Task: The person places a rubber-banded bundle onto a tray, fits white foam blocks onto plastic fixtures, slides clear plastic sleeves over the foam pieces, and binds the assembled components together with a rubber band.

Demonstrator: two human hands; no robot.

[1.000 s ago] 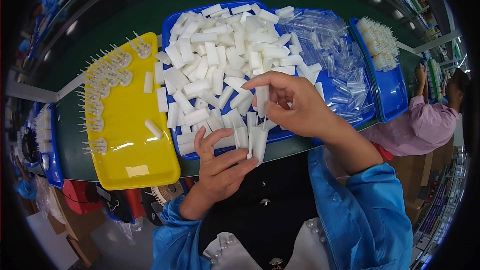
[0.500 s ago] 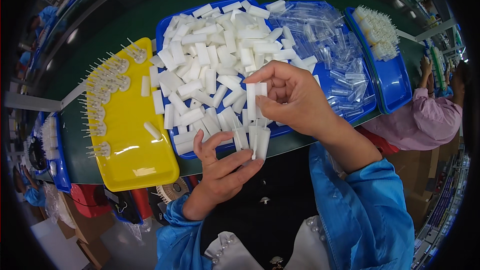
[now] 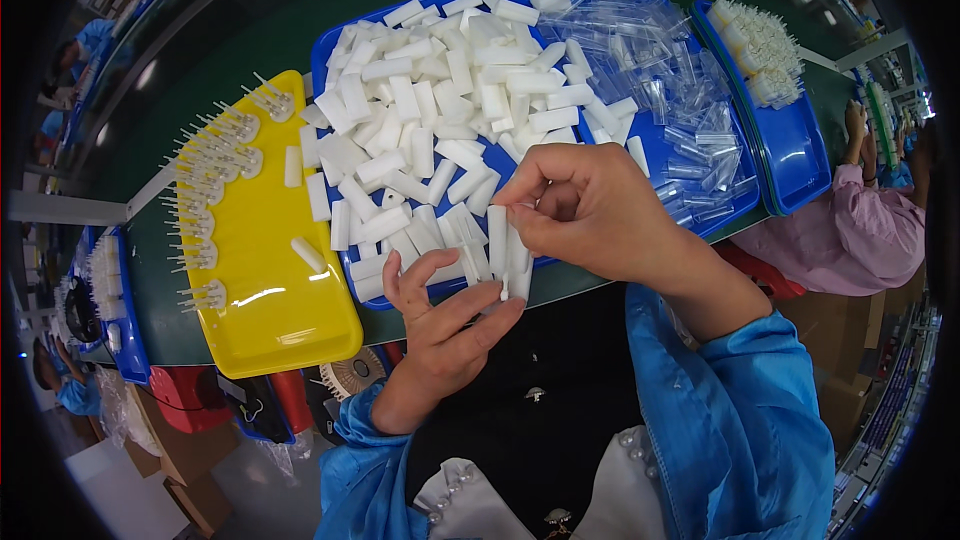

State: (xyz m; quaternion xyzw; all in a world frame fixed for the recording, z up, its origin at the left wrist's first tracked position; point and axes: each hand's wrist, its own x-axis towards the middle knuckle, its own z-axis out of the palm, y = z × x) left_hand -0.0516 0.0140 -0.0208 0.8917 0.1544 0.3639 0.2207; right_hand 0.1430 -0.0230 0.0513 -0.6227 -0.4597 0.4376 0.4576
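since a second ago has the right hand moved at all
Yes, slightly. The right hand slid left along the blue tray's near edge, ending closer to the left hand.

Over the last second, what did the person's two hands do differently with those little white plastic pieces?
Very little changed. The right hand stayed pinching an upright white plastic piece at the near edge of the big blue tray, drawing slightly closer to the left hand, which kept its open palm under the row of pieces. The yellow tray and piles stayed put.
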